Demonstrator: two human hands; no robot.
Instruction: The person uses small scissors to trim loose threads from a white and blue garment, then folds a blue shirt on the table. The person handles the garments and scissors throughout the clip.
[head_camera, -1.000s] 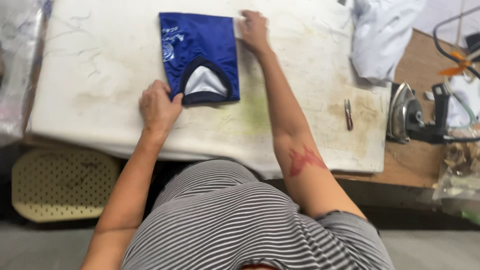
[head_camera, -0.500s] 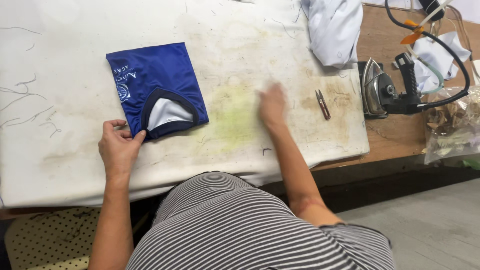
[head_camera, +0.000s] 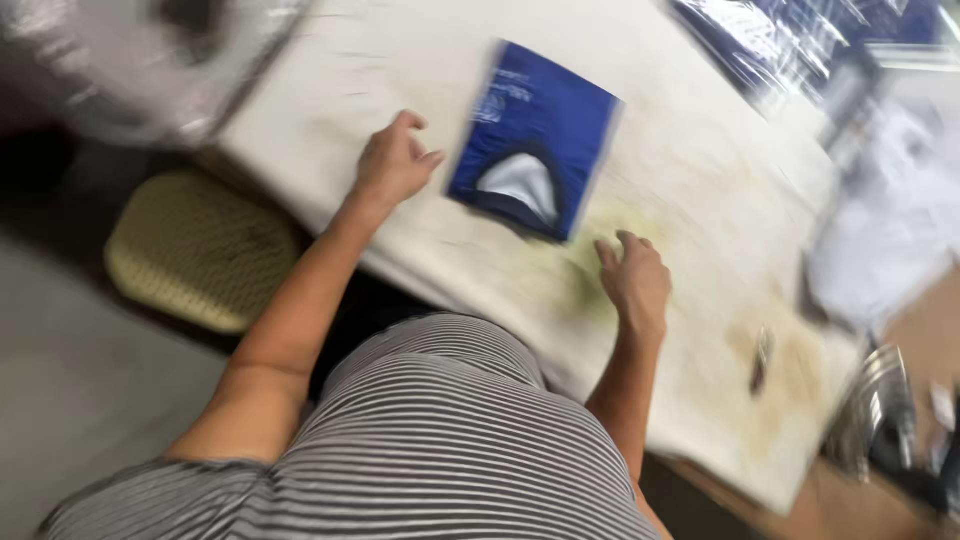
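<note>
Fingers loosely curled, I see my left hand (head_camera: 393, 165) at nine o'clock of the shirt (head_camera: 532, 140); right hand (head_camera: 634, 280), fingers spread, rests at five o'clock on the pad (head_camera: 690, 180).

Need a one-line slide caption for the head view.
Blurred head view: left hand and right hand flank a folded blue garment on a stained white table.

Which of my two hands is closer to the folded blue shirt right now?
The left hand: its fingertips sit right at the folded blue shirt's edge, while the right hand rests apart, below its collar end.
</note>
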